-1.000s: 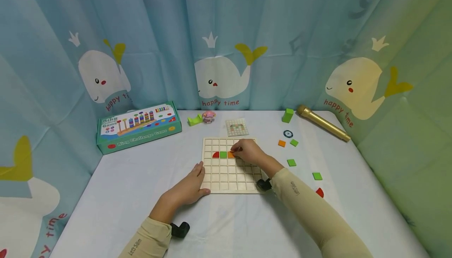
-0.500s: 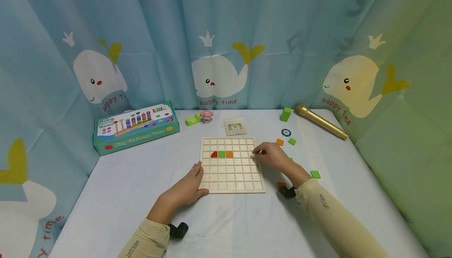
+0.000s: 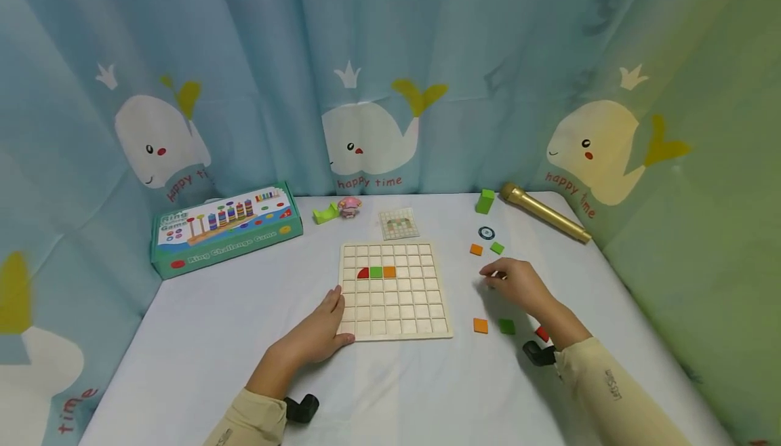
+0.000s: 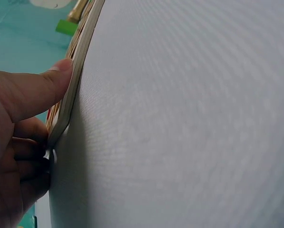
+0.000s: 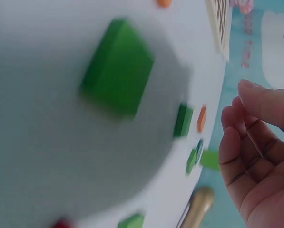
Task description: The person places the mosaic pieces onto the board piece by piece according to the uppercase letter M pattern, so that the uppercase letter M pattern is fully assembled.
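Note:
A pale wooden grid board lies mid-table, holding a red quarter-round tile, a green square tile and an orange square tile in one row. My left hand rests against the board's near left corner. Its straight fingers lie along the left edge, and in the left wrist view the thumb touches the near edge. To the right of the board, my right hand hovers with loosely bent fingers and nothing between them. A green tile in its shadow is hidden by the hand in the head view.
Loose tiles lie on the right: orange, green and red in front, orange and green farther back. A pattern card, a green block, a gold microphone and a game box stand behind.
My right hand has let go of the orange tile on the board and moved right, off the board and over the loose tiles. My left hand has stayed at the board's corner.

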